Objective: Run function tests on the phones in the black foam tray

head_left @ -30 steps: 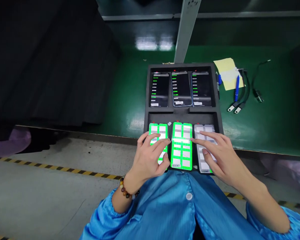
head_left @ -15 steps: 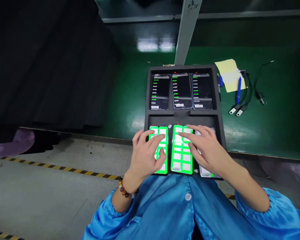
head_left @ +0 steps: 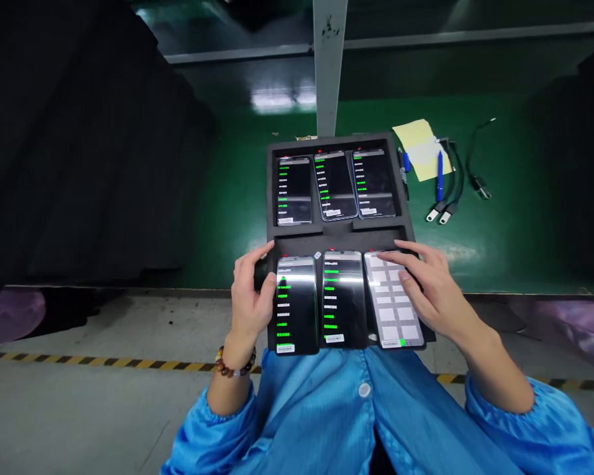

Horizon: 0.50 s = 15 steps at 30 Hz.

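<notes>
A black foam tray [head_left: 336,239] holds two rows of smartphones. My left hand [head_left: 250,290] is at its left edge, thumb beside the near-left phone [head_left: 297,310] and fingers apart; it lifts nothing. That phone and the near-middle phone [head_left: 345,303] show dark menus with green and white lines of text. Over the near-right phone [head_left: 393,310], whose screen shows pale blocks on grey with a green patch at the bottom, my right hand [head_left: 430,280] is open. Its index finger stretches to the top of the screen, and whether it touches the glass I cannot tell.
Three more phones, one the far-middle phone [head_left: 335,188], lie in the far row. Right of the tray, the green table [head_left: 515,251] carries a yellow paper [head_left: 416,142], a blue pen [head_left: 440,175] and black cables [head_left: 458,178]. A grey post [head_left: 328,72] stands behind.
My left hand has moved off the near-left phone to the tray's edge. My right hand has gone from the middle phone to the right one. Two green-grid screens have turned to dark menus.
</notes>
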Each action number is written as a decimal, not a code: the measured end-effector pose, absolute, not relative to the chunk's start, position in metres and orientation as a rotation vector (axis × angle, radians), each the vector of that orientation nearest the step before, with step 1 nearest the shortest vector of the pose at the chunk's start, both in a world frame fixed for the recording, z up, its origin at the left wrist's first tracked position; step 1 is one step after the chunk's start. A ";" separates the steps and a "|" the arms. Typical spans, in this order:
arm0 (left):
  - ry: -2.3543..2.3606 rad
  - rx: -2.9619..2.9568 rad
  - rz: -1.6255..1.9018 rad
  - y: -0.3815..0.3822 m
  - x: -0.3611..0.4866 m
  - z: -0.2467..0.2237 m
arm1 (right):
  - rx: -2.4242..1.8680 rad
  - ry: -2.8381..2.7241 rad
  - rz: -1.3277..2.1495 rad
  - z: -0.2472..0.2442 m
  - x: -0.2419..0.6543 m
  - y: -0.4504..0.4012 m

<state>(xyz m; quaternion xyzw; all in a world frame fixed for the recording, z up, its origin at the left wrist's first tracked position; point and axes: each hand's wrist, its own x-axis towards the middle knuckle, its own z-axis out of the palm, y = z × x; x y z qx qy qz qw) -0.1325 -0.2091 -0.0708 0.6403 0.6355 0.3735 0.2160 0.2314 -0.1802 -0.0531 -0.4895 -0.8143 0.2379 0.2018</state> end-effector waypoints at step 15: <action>1.668 1.667 1.219 -0.179 -0.134 -0.098 | -1.185 -2.405 0.636 -0.043 0.231 -0.245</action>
